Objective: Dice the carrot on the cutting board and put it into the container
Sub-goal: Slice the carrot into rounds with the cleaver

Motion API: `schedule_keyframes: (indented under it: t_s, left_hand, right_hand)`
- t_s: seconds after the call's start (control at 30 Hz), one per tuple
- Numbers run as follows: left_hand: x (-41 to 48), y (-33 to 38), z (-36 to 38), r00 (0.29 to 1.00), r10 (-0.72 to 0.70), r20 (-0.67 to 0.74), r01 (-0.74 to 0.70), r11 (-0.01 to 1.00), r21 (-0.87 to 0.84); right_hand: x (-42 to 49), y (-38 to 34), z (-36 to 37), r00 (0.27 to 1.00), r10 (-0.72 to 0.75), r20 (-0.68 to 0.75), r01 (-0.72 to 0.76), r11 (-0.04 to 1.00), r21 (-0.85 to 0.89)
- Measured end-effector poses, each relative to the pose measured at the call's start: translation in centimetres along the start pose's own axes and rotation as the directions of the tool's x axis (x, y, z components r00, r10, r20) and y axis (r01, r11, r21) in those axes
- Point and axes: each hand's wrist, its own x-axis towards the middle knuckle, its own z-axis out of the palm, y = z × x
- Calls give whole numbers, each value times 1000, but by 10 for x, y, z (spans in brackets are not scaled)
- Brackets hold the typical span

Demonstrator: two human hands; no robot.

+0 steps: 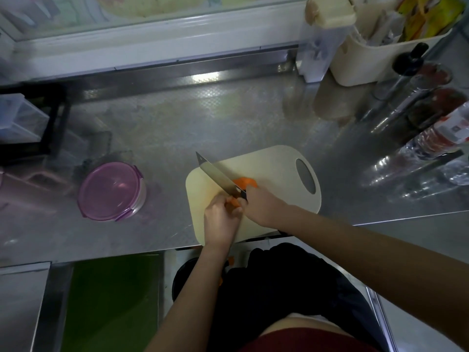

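Right hand (261,207): fingers curled round the dark handle of a knife (218,174), gripping it. The blade runs away from the person toward the far left, and its tip shows past the far edge of the cutting board (269,163). Whether the edge touches the board cannot be told.

Left hand (220,217): fingers curled, pinching a carrot piece (234,202) just beside the heel of the blade. The fingertips of this hand lie against the right hand. How much of the piece is hidden inside the grip cannot be told.

A second carrot piece (245,182) lies on the board on the far side of the blade, close to the right hand's knuckles.

The cutting board is cream with an oval handle hole at its right end. It lies on the steel surface (177,128) at the near edge, in front of the person, and both hands are over its near half.

The container (111,191) stands on the surface to the left of the board, well apart from it. It is round and a purple lid (109,186) with side clips sits on it. No carrot is visible inside.

Further out, a black rack (54,123) with a clear plastic box stands at the far left. A cream caddy (368,59) holding packets stands at the far right, with several bottles (431,138) beside it.
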Motion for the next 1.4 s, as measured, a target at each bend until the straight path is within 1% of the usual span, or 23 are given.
schedule_keyframes:
  t_s: [0.13, 0.3, 0.57, 0.73, 0.83, 0.93, 1.2, 1.27, 1.4]
  left_hand:
    - [3, -3, 0, 1000, -9, 27, 9, 1000, 4]
    - [3, -5, 2, 1000, -10, 23, 10, 1000, 18]
    - [5, -6, 2, 1000, 23, 14, -23, 999, 27]
    - [6, -7, 2, 999, 27, 31, -29, 998, 48]
    - [6, -6, 1, 999, 31, 21, -32, 999, 37]
    - [5, -6, 0, 999, 35, 25, -35, 999, 23]
    - [5, -12, -2, 997, 44, 61, -43, 999, -4]
    - [4, -14, -1, 997, 38, 65, -37, 999, -10]
    - [5, -16, 1, 999, 17, 46, -13, 997, -73]
  right_hand:
    - [-15, 10, -12, 998, 22, 54, -23, 1000, 16]
    - [-41, 31, -16, 994, 63, 85, -60, 997, -37]
    - [-46, 33, -2, 998, 66, 8, -66, 997, -52]
    - [-22, 18, 9, 996, -26, -83, 26, 1000, -5]
    - [-6, 12, 18, 996, 9, -84, -14, 998, -57]
    - [-2, 11, 20, 994, 0, -107, -11, 995, -98]
    - [0, 20, 18, 995, -2, -95, 10, 996, 84]
    - [-2, 21, 16, 995, 18, -96, -5, 991, 135]
    - [-7, 24, 9, 995, 36, -96, -18, 984, 179]
